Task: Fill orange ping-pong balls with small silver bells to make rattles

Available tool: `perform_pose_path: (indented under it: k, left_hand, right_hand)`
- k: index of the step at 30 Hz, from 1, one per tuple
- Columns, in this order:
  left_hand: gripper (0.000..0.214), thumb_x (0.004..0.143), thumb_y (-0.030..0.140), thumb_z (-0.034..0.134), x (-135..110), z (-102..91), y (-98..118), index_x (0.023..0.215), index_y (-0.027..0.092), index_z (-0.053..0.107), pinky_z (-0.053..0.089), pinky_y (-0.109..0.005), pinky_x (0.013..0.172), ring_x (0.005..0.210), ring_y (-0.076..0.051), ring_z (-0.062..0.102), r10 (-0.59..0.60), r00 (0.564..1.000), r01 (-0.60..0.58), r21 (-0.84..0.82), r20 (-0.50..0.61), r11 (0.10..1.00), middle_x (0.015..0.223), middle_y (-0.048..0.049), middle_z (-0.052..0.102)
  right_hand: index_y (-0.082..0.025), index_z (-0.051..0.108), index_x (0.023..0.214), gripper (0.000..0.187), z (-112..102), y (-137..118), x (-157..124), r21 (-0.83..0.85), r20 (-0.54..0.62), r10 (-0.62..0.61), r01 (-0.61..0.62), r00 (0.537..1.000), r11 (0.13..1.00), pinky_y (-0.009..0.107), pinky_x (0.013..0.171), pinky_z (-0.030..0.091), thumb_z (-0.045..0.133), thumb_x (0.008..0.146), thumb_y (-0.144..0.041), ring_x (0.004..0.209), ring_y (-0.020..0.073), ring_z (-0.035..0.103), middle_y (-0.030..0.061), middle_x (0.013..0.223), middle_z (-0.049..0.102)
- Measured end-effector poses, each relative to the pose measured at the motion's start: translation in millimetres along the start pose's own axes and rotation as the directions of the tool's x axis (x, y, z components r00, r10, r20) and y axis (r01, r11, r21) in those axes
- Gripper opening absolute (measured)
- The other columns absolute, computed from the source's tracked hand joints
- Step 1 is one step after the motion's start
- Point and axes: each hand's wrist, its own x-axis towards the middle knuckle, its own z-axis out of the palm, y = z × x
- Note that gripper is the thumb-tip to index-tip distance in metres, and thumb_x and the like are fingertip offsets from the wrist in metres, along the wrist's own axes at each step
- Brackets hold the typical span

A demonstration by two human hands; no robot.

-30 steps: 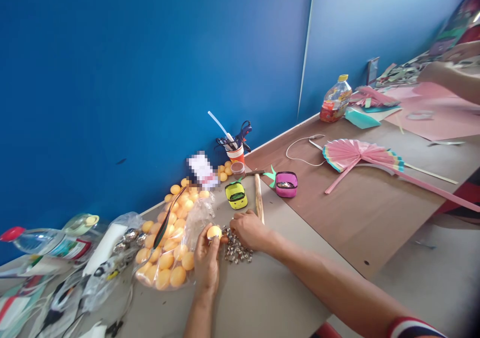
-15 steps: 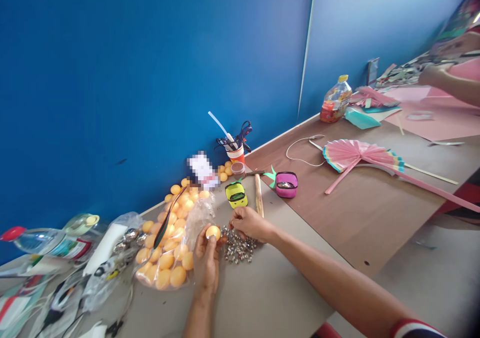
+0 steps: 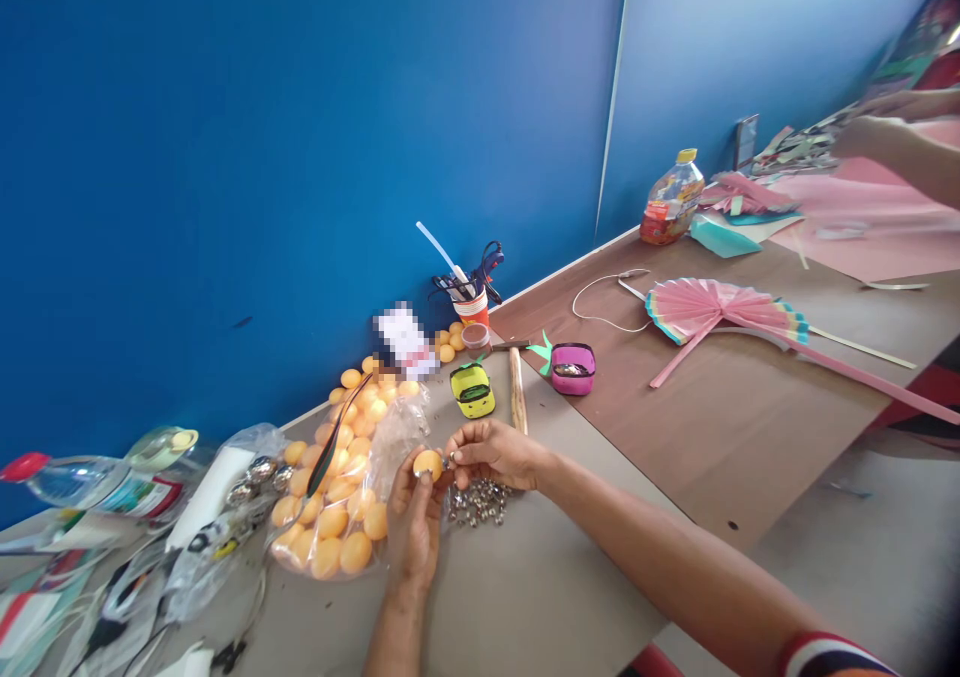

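Observation:
My left hand (image 3: pixel 417 517) is closed around an orange ping-pong ball (image 3: pixel 427 465), with a silvery bit showing at the ball's lower edge. At the ball's right side, my right hand (image 3: pixel 491 454) pinches a small shiny metal piece (image 3: pixel 450 462) between thumb and finger; its exact kind is too small to tell. Just below that hand lies a pile of small silver metal pieces (image 3: pixel 480 504). Left of my hands, a clear plastic bag (image 3: pixel 405 427) holds many orange balls (image 3: pixel 332 524).
Beyond my hands are a hammer (image 3: pixel 517 387), a yellow pouch (image 3: pixel 472 390) and a magenta pouch (image 3: pixel 573 369). A cup of tools (image 3: pixel 471 307) stands by the wall. Bottles (image 3: pixel 90 482) lie left; a pink paper fan (image 3: pixel 720 312) and another person's arms (image 3: pixel 900 147) are right.
My right hand has come up from the metal pile to the ball, bringing a small metal piece. My left hand stays nearly in place. The other person's arms have shifted.

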Motion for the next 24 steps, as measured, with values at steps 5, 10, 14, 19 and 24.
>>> perform_pose_path:
  k: [5,10,14,19,24]
  left_hand:
    - [0.039,0.072,0.031,0.073,-1,1.3,2,0.109,0.025,0.063,0.052,-0.029,0.083,0.085,-0.015,0.065,-0.013,1.000,0.013,-0.003,0.016,1.000,0.097,-0.0008,0.067]
    - [0.043,0.067,0.033,0.077,-1,2.8,2,0.108,0.028,0.065,0.053,-0.033,0.082,0.087,-0.018,0.065,-0.013,1.000,0.013,0.029,0.006,0.999,0.098,-0.0002,0.067]
    - [0.039,0.065,0.034,0.078,-2,3.1,5,0.103,0.034,0.068,0.053,-0.044,0.084,0.088,-0.025,0.065,-0.041,0.999,0.039,0.048,0.027,0.998,0.094,0.0010,0.071]
    - [0.039,0.063,0.034,0.078,0,-0.8,3,0.101,0.038,0.070,0.049,-0.048,0.091,0.098,-0.030,0.063,-0.055,0.998,0.056,0.100,-0.009,0.993,0.097,0.0023,0.073]
    - [0.043,0.059,0.038,0.080,2,-4.6,-1,0.101,0.039,0.070,0.048,-0.052,0.092,0.100,-0.033,0.063,-0.059,0.998,0.063,0.148,-0.031,0.987,0.096,0.0023,0.074]
  right_hand:
    - [-0.016,0.056,0.074,0.014,6,5,1,-0.218,-0.118,-0.100,0.072,0.988,0.973,0.020,0.047,0.038,0.067,0.066,-0.018,0.041,0.0081,0.052,-0.0071,0.047,0.057]
    - [-0.015,0.058,0.072,0.005,12,5,1,-0.373,-0.122,-0.117,0.064,0.986,0.926,0.018,0.044,0.031,0.057,0.072,-0.010,0.040,0.0057,0.043,-0.0084,0.044,0.052]
    - [-0.015,0.061,0.073,0.007,13,4,-1,-0.446,-0.123,-0.105,0.040,0.987,0.894,0.018,0.045,0.030,0.055,0.074,-0.010,0.042,0.0061,0.042,-0.0075,0.044,0.051]
    - [-0.015,0.061,0.074,0.007,10,8,1,-0.511,-0.129,-0.101,0.021,0.986,0.860,0.019,0.045,0.031,0.055,0.074,-0.011,0.043,0.0073,0.043,-0.0075,0.045,0.050]
    - [-0.016,0.060,0.074,0.006,9,10,1,-0.541,-0.135,-0.095,0.006,0.986,0.841,0.019,0.044,0.032,0.055,0.075,-0.012,0.042,0.0076,0.043,-0.0076,0.045,0.050]
